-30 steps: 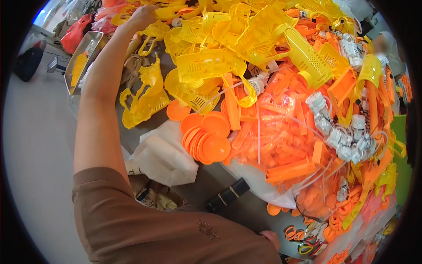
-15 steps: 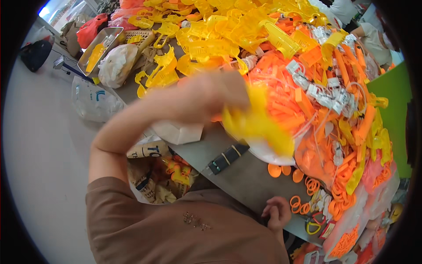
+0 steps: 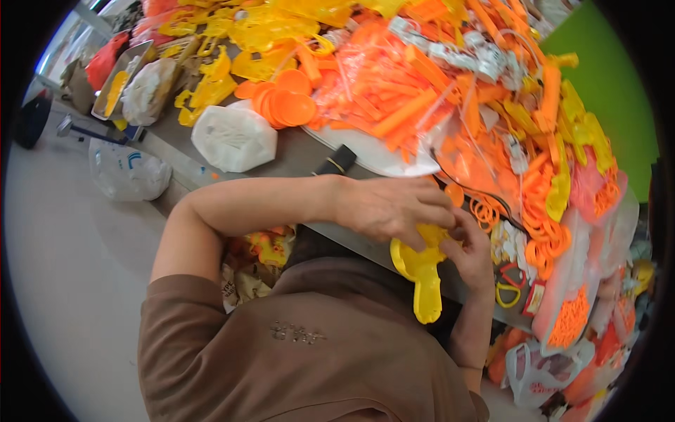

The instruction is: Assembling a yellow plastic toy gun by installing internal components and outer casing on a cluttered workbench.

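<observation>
A yellow moulded plastic piece (image 3: pixel 416 264) with a rounded body and a long narrow end is held above the near table edge, that end pointing down toward my shirt. My left hand (image 3: pixel 394 211) reaches across from the left, its bent fingers on the upper part of the piece. My right hand (image 3: pixel 470 250) grips it from the right, thumb and fingers closed at its side. Fingers hide the top of the piece. Just beyond my hands lie orange rings (image 3: pixel 485 211) and an orange round cup (image 3: pixel 455 193).
Yellow shells (image 3: pixel 260 32) and orange parts (image 3: pixel 394 91) heap up at the far side. Orange cups (image 3: pixel 292 105) lie by a white tub (image 3: pixel 234 137) of thin white sticks. A black banded object (image 3: pixel 336 160) is near my left forearm. Yellow-handled scissors (image 3: pixel 508 294) lie right.
My left hand has come down and nearer with the yellow piece, out of its fast swing. My right hand has risen from the table edge and taken hold too. The view has shifted.
</observation>
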Available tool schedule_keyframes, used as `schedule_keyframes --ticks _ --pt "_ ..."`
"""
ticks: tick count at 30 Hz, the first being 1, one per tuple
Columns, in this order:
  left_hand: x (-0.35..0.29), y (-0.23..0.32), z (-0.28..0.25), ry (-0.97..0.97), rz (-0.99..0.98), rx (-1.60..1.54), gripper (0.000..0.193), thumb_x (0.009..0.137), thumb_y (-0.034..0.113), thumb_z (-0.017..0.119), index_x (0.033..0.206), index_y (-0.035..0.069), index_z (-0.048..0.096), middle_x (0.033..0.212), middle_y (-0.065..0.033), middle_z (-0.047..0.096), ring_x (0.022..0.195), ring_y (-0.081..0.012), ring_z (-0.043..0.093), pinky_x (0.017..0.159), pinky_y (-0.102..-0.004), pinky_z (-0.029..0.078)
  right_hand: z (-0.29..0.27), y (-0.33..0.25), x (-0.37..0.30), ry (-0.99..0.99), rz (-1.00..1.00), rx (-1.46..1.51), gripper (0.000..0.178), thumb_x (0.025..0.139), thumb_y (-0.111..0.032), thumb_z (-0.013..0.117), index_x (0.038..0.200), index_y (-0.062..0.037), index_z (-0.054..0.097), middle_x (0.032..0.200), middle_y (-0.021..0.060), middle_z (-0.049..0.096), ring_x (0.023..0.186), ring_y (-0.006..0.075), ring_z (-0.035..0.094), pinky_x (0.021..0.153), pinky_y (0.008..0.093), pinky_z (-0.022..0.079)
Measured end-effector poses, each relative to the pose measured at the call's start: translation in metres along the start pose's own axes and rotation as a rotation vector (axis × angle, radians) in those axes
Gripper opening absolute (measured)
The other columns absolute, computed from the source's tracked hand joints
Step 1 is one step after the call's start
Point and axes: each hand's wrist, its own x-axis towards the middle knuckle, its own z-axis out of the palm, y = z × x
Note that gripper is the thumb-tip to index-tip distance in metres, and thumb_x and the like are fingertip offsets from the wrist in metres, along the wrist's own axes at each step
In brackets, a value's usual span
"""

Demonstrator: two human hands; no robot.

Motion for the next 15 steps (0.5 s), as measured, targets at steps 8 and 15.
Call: schedule_keyframes --ticks 8,15 --pt "-0.02 0.005 0.016 -0.232 -0.3 0.478 0.028 0.076 0.02 0.061 0.103 0.023 0.066 0.121 -0.0075 0.05 0.116 -0.0266 0.045 0.103 -0.0463 0.031 0.02 0.007 -0.014 0.161 -0.34 -0.648 0.048 0.069 -0.012 0.075 0.112 -0.0004 0.057 0.096 0.0135 0.059 0.094 0.0304 0.053 0.08 0.0348 0.044" --pt "-0.018 0.024 0.014 -0.004 -0.54 0.393 0.043 0.072 0.022 0.07 0.112 0.012 0.061 0.122 -0.0129 0.049 0.117 -0.0311 0.045 0.101 -0.0498 0.032 0.03 0.009 -0.019 0.346 -0.364 -0.857 0.032 0.073 -0.014 0.073 0.1 -0.0007 0.062 0.092 0.0106 0.059 0.087 0.0298 0.052 0.076 0.0391 0.043"
